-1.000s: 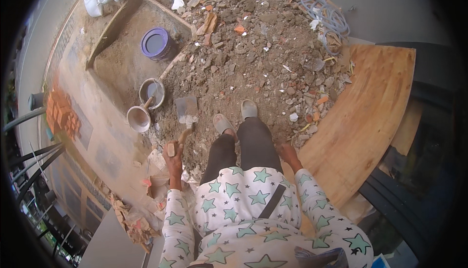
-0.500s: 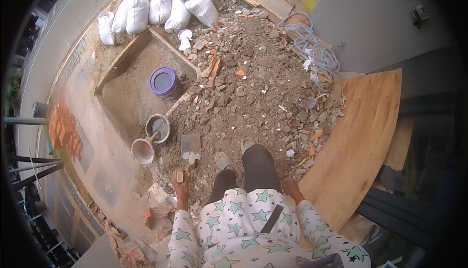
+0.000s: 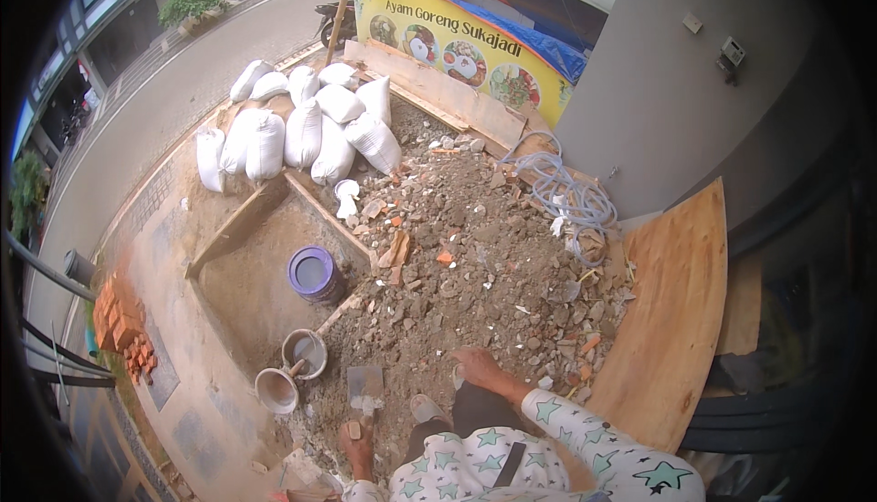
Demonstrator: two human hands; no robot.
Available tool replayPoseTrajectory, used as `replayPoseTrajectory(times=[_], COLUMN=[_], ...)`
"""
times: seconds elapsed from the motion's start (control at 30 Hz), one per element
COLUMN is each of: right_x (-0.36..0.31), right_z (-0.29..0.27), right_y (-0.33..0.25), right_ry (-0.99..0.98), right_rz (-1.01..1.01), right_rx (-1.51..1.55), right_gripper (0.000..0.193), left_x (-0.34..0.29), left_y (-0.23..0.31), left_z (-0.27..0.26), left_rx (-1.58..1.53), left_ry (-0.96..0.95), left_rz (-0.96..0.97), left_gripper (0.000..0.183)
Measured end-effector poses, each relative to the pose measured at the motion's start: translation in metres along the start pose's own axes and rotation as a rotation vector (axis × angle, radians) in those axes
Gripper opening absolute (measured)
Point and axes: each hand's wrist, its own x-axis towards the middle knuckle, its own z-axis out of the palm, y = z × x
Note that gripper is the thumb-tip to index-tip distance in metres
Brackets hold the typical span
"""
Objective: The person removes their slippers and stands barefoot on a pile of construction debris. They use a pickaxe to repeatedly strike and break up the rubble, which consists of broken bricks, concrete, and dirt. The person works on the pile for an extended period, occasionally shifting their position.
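Observation:
In my left hand (image 3: 359,452) is the wooden grip of a shovel (image 3: 364,383), my fingers closed around it. The shovel's flat, square grey blade rests on the ground, with pale mortar caked where it meets the handle. My right hand (image 3: 481,369) reaches forward above my right knee and foot, over the edge of the rubble (image 3: 448,283). Nothing shows in it, and its fingers look extended, though partly turned from view. Left of the blade, a round bucket (image 3: 311,353) holds grey liquid, and a long-handled scoop (image 3: 277,391) leans against its rim.
A purple bucket (image 3: 313,274) stands inside a board-edged sand pit (image 3: 247,251). White sacks (image 3: 301,132) are piled behind it. Coiled clear hose (image 3: 575,196) lies beside the grey wall (image 3: 676,82). A plywood sheet (image 3: 671,301) lies at right, orange bricks (image 3: 119,315) at left.
My right hand has swung forward and left from beside my hip to above my knee. My left hand still grips the shovel. The view has tilted up, showing the street and banner.

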Motion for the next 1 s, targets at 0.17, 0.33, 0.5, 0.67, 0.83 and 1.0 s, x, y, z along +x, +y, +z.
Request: replayPoseTrajectory(times=[0.17,0.33,0.5,0.67,0.83,1.0], right_x=[0.042,0.024,0.010,0.005,0.007,-0.012], right_z=[0.082,0.135,0.150,0.191,0.221,0.213], right_y=[-0.078,-0.142,-0.189,-0.181,-0.174,-0.148], right_ry=[-0.270,-0.555,-0.693,-0.622,-0.856,-0.713], right_rz=[-0.462,-0.500,-0.435,-0.550,-0.384,-0.269], right_rx=[0.036,0.025,0.048,-0.327,-0.613,-0.528], right_gripper=[0.039,0.041,0.038,0.025,0.025,0.023], left_x=[-0.008,-0.024,-0.035,-0.041,-0.042,-0.053], left_y=[0.003,0.013,0.008,0.005,-0.013,-0.005], left_z=[0.010,0.020,0.002,0.006,0.016,0.004], left_rx=[0.032,-0.149,-0.154,-0.342,-0.441,-0.481], left_ry=[-0.003,-0.114,-0.110,-0.233,-0.288,-0.316], left_rz=[-0.064,0.027,0.071,-0.048,-0.233,-0.471], left_gripper=[0.031,0.044,0.035,0.039,0.044,0.039])
